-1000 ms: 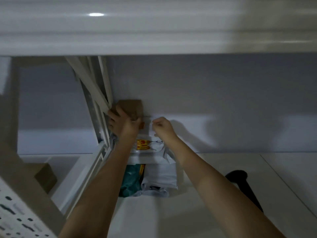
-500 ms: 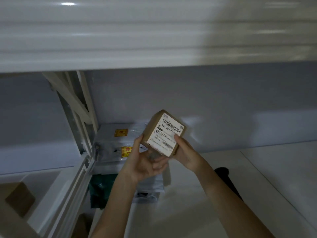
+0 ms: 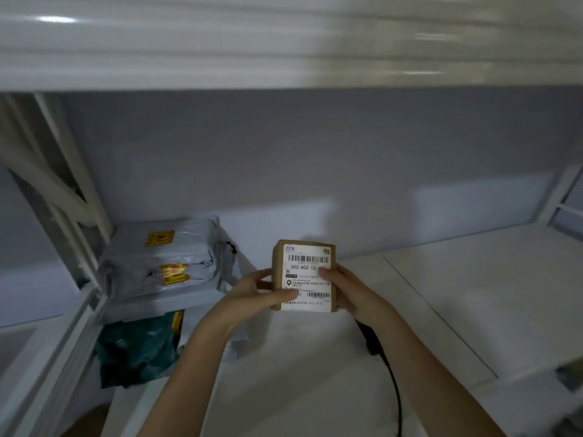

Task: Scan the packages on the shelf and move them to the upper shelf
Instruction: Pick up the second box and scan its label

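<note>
While the white upper shelf (image 3: 284,52) spanned the whole top of the view, the lower shelf (image 3: 473,294) stretched pale and mostly bare to the right. At its far left corner, against the frame upright (image 3: 79,216), lay a stack of grey poly mailers (image 3: 161,260) with yellow stickers, and a dark green bag (image 3: 138,345) sat nearer, under and in front of them. These packages probably awaited their turn. A black scanner cable (image 3: 392,383) trailed along the shelf under the right forearm; the scanner itself was hidden behind the hand. Above the shelf, in the middle, the small cardboard box (image 3: 304,275) was held upright with its shipping label (image 3: 307,279) turned toward the camera, likely so the barcode could be read. The left hand (image 3: 262,288) clamped its left edge, thumb across the lower label, and the right hand (image 3: 344,285) gripped the right edge, a fingertip over the printed number.
</note>
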